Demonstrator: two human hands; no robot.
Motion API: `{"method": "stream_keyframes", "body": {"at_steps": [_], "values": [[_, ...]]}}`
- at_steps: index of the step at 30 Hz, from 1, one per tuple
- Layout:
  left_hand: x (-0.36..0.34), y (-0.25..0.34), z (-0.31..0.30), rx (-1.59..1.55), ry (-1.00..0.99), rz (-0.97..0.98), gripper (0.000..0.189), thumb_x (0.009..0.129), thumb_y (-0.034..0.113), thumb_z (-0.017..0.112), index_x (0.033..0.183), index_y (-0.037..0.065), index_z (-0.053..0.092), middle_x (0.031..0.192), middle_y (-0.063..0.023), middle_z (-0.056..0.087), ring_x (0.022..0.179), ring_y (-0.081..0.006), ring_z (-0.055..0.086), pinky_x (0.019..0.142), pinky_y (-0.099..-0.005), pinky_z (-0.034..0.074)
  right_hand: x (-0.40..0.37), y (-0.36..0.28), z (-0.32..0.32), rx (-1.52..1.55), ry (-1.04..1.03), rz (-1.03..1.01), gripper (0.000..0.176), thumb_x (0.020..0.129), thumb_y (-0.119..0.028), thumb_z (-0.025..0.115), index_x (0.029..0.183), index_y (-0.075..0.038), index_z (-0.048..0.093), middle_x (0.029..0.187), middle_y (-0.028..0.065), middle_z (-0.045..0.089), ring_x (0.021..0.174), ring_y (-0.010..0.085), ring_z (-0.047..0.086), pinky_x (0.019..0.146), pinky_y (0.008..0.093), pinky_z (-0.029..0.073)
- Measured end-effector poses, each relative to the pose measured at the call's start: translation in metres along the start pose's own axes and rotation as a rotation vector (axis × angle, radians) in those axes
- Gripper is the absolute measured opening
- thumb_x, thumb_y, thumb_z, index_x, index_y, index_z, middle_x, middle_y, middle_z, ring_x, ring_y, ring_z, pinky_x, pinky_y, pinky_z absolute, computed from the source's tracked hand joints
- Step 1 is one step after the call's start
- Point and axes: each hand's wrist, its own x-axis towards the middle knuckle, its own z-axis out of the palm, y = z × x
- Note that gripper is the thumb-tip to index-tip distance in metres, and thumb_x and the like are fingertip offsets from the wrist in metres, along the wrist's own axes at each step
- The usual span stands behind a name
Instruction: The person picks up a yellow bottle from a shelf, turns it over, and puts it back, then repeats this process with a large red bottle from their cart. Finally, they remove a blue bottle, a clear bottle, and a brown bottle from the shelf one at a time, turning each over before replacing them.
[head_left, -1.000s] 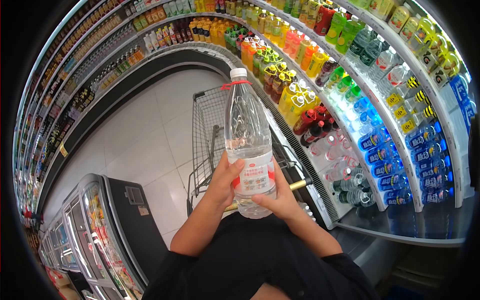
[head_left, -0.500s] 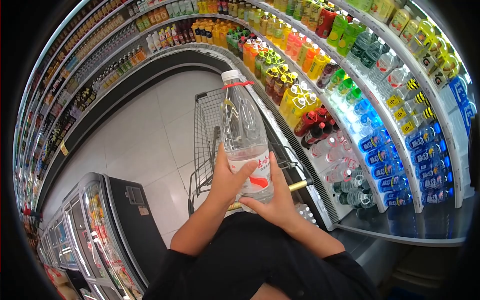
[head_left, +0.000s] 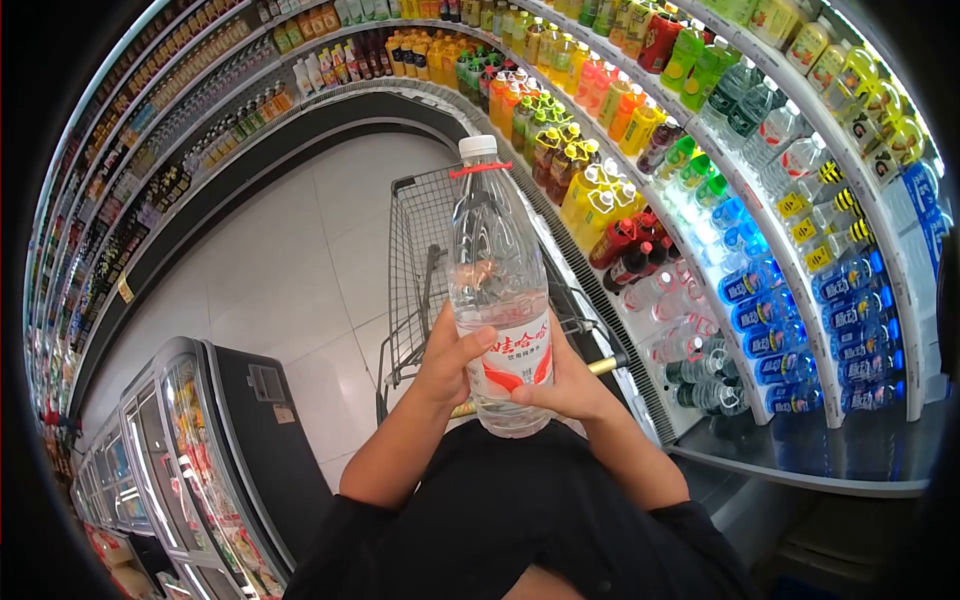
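A large clear water bottle (head_left: 500,240) with a white cap, a red band at its neck and a white label with red characters is held upright before my chest. My left hand (head_left: 452,358) wraps around its left side, thumb across the label. On the right side my right hand (head_left: 572,382) grips the lower part, its thumb near the label's bottom edge. Both hands are closed on the bottle; most fingers are hidden behind it. Just beyond the bottle stands a wire shopping cart (head_left: 412,240), partly covered by it.
Curved drink shelves (head_left: 735,178) rise on the right, with blue-labelled bottles (head_left: 775,340) low down. More shelving (head_left: 150,190) lines the left and back. A freezer cabinet (head_left: 255,430) stands at lower left on the tiled floor (head_left: 270,240). The cart's handle (head_left: 603,366) is close to me.
The bottle has turned in my hands, so the label's characters face me more fully. It has come slightly closer and to the right. My right thumb has shifted on it.
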Motion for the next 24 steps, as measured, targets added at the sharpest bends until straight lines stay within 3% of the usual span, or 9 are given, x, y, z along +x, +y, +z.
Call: {"method": "stream_keyframes", "body": {"at_steps": [4, 6, 10, 12, 14, 21, 24], "values": [[-0.001, -0.003, -0.001, -0.029, 0.029, -0.005, 0.081, 0.09, 0.018, 0.074, 0.156, 0.003, 0.03, 0.146, -0.0164, 0.052, 0.134, -0.0272, 0.053, 0.112, -0.0427, 0.044, 0.0, -0.003, 0.004, -0.019, 0.027, 0.031, 0.121, 0.079, -0.02, 0.089, 0.164, -0.001, 0.005, 0.159, 0.0166, 0.035, 0.147, 0.0244, 0.035, 0.12, 0.0414, 0.03], [-0.001, -0.004, -0.003, -0.045, 0.049, -0.014, 0.081, 0.09, 0.018, 0.073, 0.156, 0.003, 0.029, 0.146, -0.0162, 0.051, 0.135, -0.0272, 0.052, 0.113, -0.0426, 0.043, -0.001, -0.001, 0.013, 0.053, 0.115, 0.015, 0.113, 0.078, -0.018, 0.089, 0.162, -0.002, 0.015, 0.153, 0.0136, 0.042, 0.141, 0.0225, 0.043, 0.117, 0.0414, 0.037], [0.0, -0.001, -0.003, 0.042, 0.062, -0.033, 0.078, 0.093, 0.019, 0.072, 0.156, 0.003, 0.029, 0.146, -0.0153, 0.051, 0.134, -0.0255, 0.052, 0.113, -0.0418, 0.042, -0.002, 0.005, 0.018, -0.001, 0.123, -0.087, 0.11, 0.079, -0.013, 0.087, 0.162, -0.001, 0.015, 0.151, 0.0143, 0.044, 0.139, 0.022, 0.046, 0.115, 0.0402, 0.039], [0.0, 0.004, 0.004, 0.106, 0.078, -0.021, 0.077, 0.094, 0.018, 0.071, 0.156, 0.003, 0.029, 0.145, -0.0148, 0.052, 0.134, -0.0247, 0.052, 0.113, -0.0413, 0.042, -0.005, 0.004, 0.025, -0.111, 0.236, -0.122, 0.11, 0.08, -0.013, 0.086, 0.162, 0.002, 0.014, 0.149, 0.0171, 0.046, 0.137, 0.0225, 0.048, 0.112, 0.037, 0.042], [0.0, 0.011, 0.011, 0.332, 0.085, 0.018, 0.073, 0.097, 0.017, 0.068, 0.156, 0.003, 0.028, 0.142, -0.0143, 0.053, 0.132, -0.0233, 0.052, 0.112, -0.0403, 0.043, -0.006, -0.004, 0.03, -0.123, 0.252, -0.12, 0.11, 0.081, -0.013, 0.086, 0.161, 0.003, 0.013, 0.148, 0.0174, 0.048, 0.136, 0.0224, 0.05, 0.111, 0.0366, 0.043], [-0.002, 0.006, 0.018, 0.313, 0.125, 0.027, 0.071, 0.099, 0.023, 0.067, 0.156, 0.003, 0.029, 0.146, -0.0152, 0.05, 0.135, -0.0237, 0.049, 0.114, -0.0398, 0.039, -0.008, 0.001, 0.031, -0.187, 0.282, -0.11, 0.113, 0.081, -0.016, 0.086, 0.161, 0.005, 0.01, 0.146, 0.0196, 0.048, 0.134, 0.0237, 0.051, 0.11, 0.0374, 0.044], [0.0, 0.007, 0.018, 0.236, 0.13, 0.046, 0.069, 0.099, 0.016, 0.067, 0.155, 0.005, 0.028, 0.139, -0.0148, 0.054, 0.129, -0.0225, 0.054, 0.109, -0.0386, 0.046, -0.007, 0.004, 0.03, -0.209, 0.298, -0.116, 0.115, 0.08, -0.018, 0.087, 0.161, 0.006, 0.009, 0.147, 0.0206, 0.048, 0.135, 0.0248, 0.051, 0.11, 0.0377, 0.044]]}}
